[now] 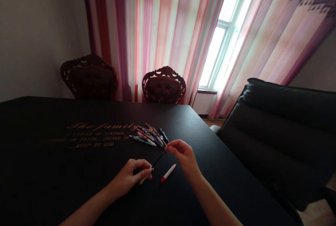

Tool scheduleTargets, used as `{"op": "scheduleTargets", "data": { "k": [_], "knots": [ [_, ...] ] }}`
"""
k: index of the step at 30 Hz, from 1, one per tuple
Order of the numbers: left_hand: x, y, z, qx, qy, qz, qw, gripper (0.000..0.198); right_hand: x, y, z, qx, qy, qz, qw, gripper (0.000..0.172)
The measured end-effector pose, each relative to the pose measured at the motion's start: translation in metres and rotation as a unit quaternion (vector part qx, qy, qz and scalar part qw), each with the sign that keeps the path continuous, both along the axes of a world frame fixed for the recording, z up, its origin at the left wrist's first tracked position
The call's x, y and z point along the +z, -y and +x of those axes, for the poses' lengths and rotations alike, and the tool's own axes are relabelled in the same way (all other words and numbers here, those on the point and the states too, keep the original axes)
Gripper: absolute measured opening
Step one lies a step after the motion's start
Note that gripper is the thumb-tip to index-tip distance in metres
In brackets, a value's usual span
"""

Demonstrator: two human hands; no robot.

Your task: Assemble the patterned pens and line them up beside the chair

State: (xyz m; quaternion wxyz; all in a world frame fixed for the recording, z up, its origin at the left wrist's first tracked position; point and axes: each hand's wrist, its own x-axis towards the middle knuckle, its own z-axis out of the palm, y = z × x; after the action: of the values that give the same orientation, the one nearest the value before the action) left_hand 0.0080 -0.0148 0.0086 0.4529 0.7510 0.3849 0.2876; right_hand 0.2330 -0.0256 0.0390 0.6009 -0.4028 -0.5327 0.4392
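My left hand rests on the black table with its fingers closed round a white pen barrel. My right hand is raised a little above the table and pinches the far end of a thin dark refill that runs down to the barrel. A white pen part with a red tip lies on the table between my two hands. Just beyond my right hand lies a small heap of several patterned pens.
The table bears pale printed lettering left of the pens. Two carved wooden chairs stand at its far side before striped curtains and a bright window. A black padded chair is at the right.
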Motion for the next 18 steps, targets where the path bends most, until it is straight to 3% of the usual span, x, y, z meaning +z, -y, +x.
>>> {"op": "scheduleTargets", "data": {
  "k": [6,9,12,14,16,18],
  "knots": [
    [-0.004,-0.001,0.001,-0.015,0.037,-0.034,0.999,0.034,-0.005,-0.004,0.000,0.017,0.036,0.005,0.999,0.032],
    [-0.004,-0.004,0.001,-0.015,0.085,-0.074,0.993,0.035,-0.005,-0.007,0.013,0.007,0.113,-0.012,0.994,0.030],
    [-0.003,-0.007,0.000,0.017,0.129,-0.094,0.987,0.034,-0.004,-0.006,0.032,0.085,0.306,-0.037,0.947,0.020],
    [-0.002,-0.008,-0.001,0.049,0.144,-0.092,0.984,0.033,-0.005,-0.003,0.042,0.123,0.423,-0.046,0.897,0.029],
    [0.001,-0.008,-0.001,0.075,0.149,-0.090,0.982,0.032,-0.009,-0.003,0.048,0.125,0.487,-0.053,0.863,0.034],
    [0.003,-0.006,-0.002,0.094,0.149,-0.089,0.980,0.031,-0.013,-0.004,0.049,0.122,0.500,-0.053,0.856,0.027]
  ]
}}
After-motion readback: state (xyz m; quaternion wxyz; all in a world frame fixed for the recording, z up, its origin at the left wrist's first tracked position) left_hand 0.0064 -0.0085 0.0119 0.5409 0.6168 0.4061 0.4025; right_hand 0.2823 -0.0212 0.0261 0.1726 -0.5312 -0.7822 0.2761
